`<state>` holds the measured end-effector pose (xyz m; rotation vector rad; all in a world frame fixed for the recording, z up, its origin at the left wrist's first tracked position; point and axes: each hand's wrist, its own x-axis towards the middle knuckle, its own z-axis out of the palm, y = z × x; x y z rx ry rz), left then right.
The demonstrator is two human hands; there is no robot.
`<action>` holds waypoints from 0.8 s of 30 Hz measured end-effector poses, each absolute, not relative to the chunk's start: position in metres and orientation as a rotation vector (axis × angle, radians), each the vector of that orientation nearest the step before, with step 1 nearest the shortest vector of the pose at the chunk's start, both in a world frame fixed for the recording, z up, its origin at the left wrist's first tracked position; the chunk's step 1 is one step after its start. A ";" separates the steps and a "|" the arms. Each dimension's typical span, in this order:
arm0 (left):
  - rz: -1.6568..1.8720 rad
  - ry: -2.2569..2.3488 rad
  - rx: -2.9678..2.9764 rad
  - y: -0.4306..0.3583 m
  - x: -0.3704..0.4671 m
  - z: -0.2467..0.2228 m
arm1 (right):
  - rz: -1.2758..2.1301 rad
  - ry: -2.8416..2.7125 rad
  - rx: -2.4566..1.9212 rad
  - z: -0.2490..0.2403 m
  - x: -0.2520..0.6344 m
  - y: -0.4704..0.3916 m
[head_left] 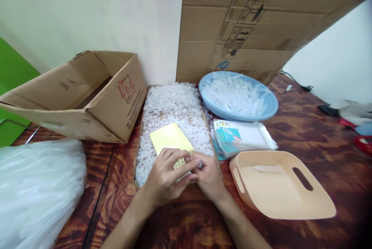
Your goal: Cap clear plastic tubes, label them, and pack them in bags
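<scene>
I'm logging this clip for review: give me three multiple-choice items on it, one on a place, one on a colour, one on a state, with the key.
1. Where does the blue basin stand?
A. In front of the leaning flattened cardboard
B. Inside the open cardboard box
C. On the peach tray

2. What colour is the sheet lying on the small white plastic pieces?
A. Red
B. Yellow
C. Black

3. How does the peach tray look?
A. Heaped with pieces
B. Turned upside down
C. Nearly empty, one clear piece in it

Key: 1 A, the basin sits at the foot of the flattened cardboard. 2 B, the sheet is pale yellow, its near end under the left hand and right hand. 3 C, only one clear piece shows on its floor.
</scene>
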<state>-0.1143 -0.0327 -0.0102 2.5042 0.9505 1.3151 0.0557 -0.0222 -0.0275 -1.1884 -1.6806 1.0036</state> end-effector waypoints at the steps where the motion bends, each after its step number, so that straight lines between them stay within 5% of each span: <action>1: 1.301 0.953 2.524 -0.033 -0.115 -0.011 | 1.024 -1.668 -1.189 -0.027 0.056 -0.022; 12: 1.094 0.962 2.573 -0.032 -0.113 -0.019 | 1.708 -1.023 -0.785 -0.033 0.058 -0.033; 24: 1.022 0.951 2.567 -0.038 -0.099 -0.030 | 1.877 -0.297 -0.850 -0.021 0.041 -0.034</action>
